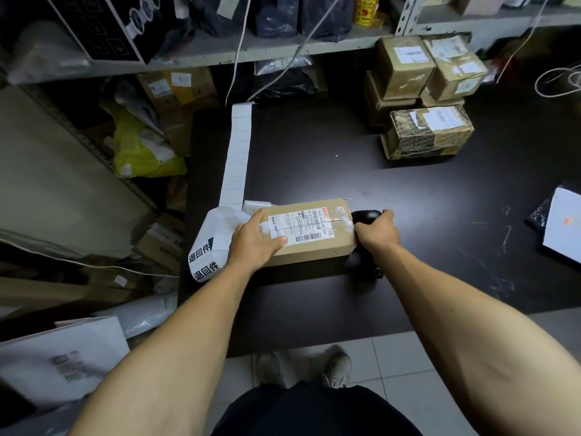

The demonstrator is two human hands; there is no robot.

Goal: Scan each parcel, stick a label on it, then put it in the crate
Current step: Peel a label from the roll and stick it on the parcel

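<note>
On the dark table point(408, 190), near its left edge, a brown parcel point(314, 243) is gripped at its left end by the left hand point(254, 243). A black scanner point(366, 215) (partly hidden) is clasped by the right hand point(377, 232) at the right; it should be aimed squarely at the barcode point(309, 238).

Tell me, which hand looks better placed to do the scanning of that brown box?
Probably the right hand: it grips a black scanner at the right end of the parcel. The left hand grips the box, thumb beside its barcode label, so it is occupied steadying it.
</note>
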